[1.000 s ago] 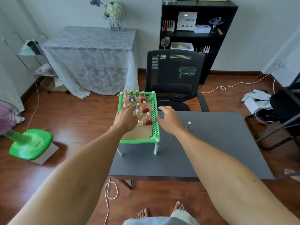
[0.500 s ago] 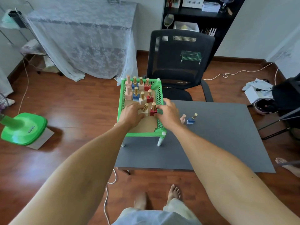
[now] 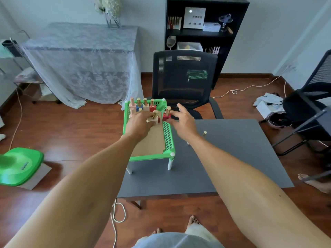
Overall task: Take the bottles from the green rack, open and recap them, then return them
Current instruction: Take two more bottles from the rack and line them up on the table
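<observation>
The green rack (image 3: 168, 140) stands on white legs at the left end of the grey table (image 3: 232, 158). Several small square bottles with gold caps stand in its far end, among them a pink one (image 3: 132, 105), a blue one (image 3: 138, 107) and a red one (image 3: 152, 107). My left hand (image 3: 139, 124) reaches into the rack and holds a beige bottle (image 3: 154, 118), which is tilted. My right hand (image 3: 185, 122) is over the rack's right wall and pinches a red bottle (image 3: 166, 115) that is upright above the rim.
Another gold-capped bottle (image 3: 204, 134) stands on the table, mostly hidden behind my right wrist. A black mesh chair (image 3: 184, 81) sits just beyond the table. A green fan base (image 3: 18, 167) is on the floor to the left, and a cord (image 3: 116, 215) lies under the table.
Both hands have closed on bottles in the rack. The red bottle has risen above the rim and the beige one has tipped over. The view has shifted.
</observation>
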